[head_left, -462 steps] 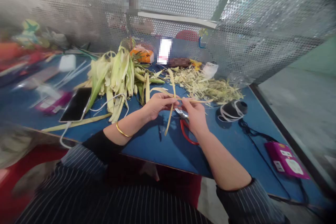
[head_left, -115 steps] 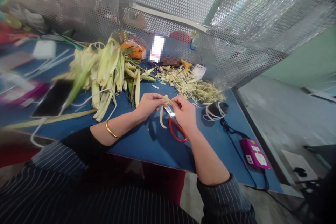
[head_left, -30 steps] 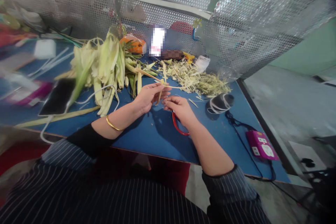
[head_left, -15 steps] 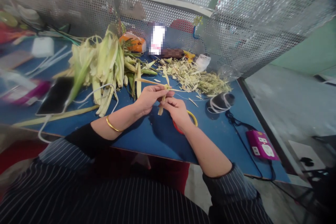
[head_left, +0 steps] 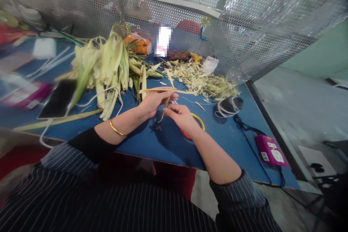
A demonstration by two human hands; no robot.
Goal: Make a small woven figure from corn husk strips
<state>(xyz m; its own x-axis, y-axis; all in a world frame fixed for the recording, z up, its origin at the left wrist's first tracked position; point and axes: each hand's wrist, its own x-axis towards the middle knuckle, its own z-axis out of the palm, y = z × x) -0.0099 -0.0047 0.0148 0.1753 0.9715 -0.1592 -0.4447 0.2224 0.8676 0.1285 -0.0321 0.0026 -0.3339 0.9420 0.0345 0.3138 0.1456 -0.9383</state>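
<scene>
Husk strips point(head_left: 173, 89), seemingly pinched, cross at the left fingers point(head_left: 165, 95); closed right fingers point(head_left: 171, 111) grip one tail point(head_left: 166, 102).

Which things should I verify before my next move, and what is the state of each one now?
1. Left hand grips the strips near their crossing: ok.
2. Right hand pinches the strip end pointing down: ok.
3. Crossing is tight: cannot tell, too small to see.
4. Scissors fully in sight: not ok, the right hand covers part of them.
5. Scissor blades shut: cannot tell, mostly hidden.
6. Black roll apart from both hands: ok, it is to the right.
</scene>
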